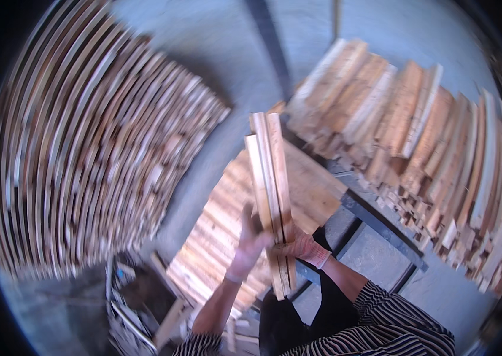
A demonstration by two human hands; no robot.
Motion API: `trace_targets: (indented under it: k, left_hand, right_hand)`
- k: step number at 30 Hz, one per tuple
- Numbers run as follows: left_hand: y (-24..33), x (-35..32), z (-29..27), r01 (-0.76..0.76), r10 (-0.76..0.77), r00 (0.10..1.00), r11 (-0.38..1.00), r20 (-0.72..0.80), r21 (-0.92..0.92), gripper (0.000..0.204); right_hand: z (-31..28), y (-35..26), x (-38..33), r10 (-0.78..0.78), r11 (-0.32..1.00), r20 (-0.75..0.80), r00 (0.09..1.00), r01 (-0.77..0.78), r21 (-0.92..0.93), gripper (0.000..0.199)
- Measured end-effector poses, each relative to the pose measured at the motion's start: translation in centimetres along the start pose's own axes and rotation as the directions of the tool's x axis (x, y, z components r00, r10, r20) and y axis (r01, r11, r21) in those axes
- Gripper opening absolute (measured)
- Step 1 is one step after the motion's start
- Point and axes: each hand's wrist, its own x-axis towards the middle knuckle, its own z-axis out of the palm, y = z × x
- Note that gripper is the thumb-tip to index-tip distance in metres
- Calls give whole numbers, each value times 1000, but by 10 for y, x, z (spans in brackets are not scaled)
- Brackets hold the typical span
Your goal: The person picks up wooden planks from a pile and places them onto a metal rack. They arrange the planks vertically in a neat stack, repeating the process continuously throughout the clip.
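Observation:
A small bundle of long, narrow wooden strips (270,178) stands nearly lengthwise in front of me, its upper ends uneven. My right hand (303,246), in a pale glove, is closed around the lower part of the bundle from the right. On the other side, my left hand (248,244), also gloved and blurred, has its fingers stretched upward and its thumb toward the strips. Whether that thumb touches the wood I cannot tell. Beneath the hands lies a layer of wooden boards (215,222) set side by side.
A tall stack of wooden strips (85,154) fills the left side. Another pile of boards (405,124) stands at the far right. A dark metal frame (381,228) runs beside the board layer. Scrap pieces (129,323) lie at the lower left.

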Motion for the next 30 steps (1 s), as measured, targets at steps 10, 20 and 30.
trace_targets:
  k: [10,20,30]
  left_hand:
    - [-18,-179,-170,-18,20,931,1000,-365,8,87]
    - [-128,-252,-419,660,43,736,175,-675,731,105]
    - [-186,-147,-517,574,34,819,-95,-573,813,102]
  right_hand:
    - [125,39,30,37,798,371,928,197,-570,114]
    - [63,44,213,219,-444,101,971,191,-875,95]
    - [59,100,360,295,-617,148,944,307,-725,92]
